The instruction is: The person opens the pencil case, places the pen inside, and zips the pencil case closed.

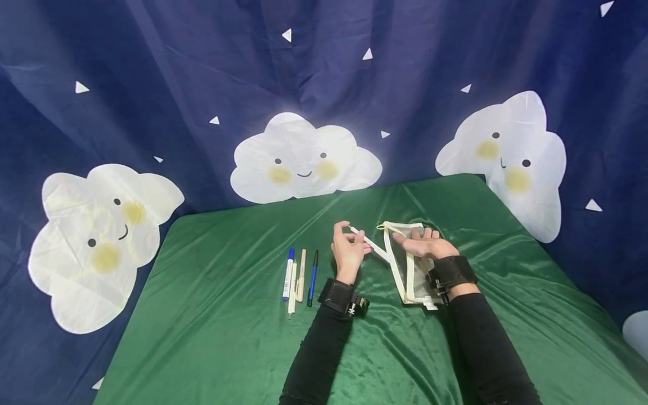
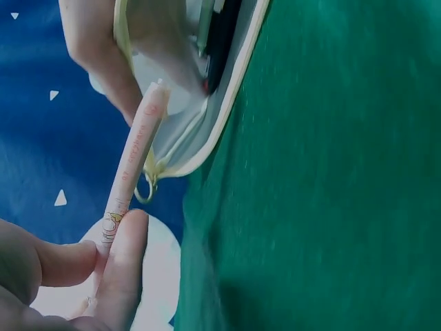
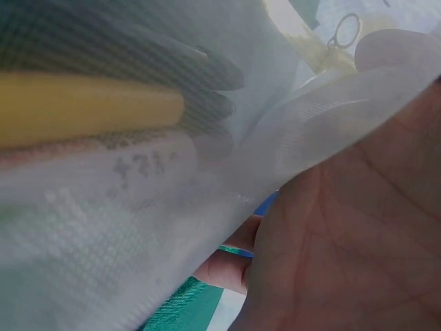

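My left hand (image 1: 349,250) pinches a slim white pen (image 1: 373,247) between thumb and fingers. In the left wrist view the pen (image 2: 134,155) carries pinkish lettering and a small cartoon print, and its far end points at the mouth of a pouch. That pouch (image 1: 410,275) is see-through mesh with cream zipper edging and a ring pull. My right hand (image 1: 430,246) grips its far side, holding the mouth spread. Through the mesh in the right wrist view show a yellow stick-like item (image 3: 89,110) and dark pen-like shapes, partly blurred.
Left of my left hand lies a row of pens: a blue-and-white marker (image 1: 288,275), a white pen (image 1: 293,288), a beige pen (image 1: 301,275) and a blue pen with black ends (image 1: 313,278). Green cloth (image 1: 217,337) covers the table; a blue cloud-print curtain (image 1: 202,56) hangs behind.
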Demonstrator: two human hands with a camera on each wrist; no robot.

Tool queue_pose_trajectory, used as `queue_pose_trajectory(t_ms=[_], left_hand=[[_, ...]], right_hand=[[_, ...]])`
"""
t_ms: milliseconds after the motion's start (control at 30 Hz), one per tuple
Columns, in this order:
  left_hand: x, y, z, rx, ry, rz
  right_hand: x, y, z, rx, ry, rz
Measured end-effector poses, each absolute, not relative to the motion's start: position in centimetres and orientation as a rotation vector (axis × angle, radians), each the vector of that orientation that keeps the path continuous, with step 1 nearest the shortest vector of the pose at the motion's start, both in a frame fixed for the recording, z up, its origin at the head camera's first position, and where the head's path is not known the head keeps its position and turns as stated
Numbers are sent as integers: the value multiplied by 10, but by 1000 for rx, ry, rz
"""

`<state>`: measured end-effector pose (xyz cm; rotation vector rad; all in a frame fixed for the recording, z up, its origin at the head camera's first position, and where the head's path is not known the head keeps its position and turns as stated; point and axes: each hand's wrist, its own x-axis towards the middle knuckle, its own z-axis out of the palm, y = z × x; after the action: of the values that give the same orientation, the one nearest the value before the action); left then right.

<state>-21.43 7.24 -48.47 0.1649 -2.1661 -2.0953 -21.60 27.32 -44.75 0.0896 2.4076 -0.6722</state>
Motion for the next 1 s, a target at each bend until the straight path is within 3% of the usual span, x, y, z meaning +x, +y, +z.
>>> queue_pose_trajectory(t_ms=[1000], left_hand=[[-201, 117, -493, 118, -2234, -2189]], right_hand=[[-217, 272, -449, 111, 2422, -670]])
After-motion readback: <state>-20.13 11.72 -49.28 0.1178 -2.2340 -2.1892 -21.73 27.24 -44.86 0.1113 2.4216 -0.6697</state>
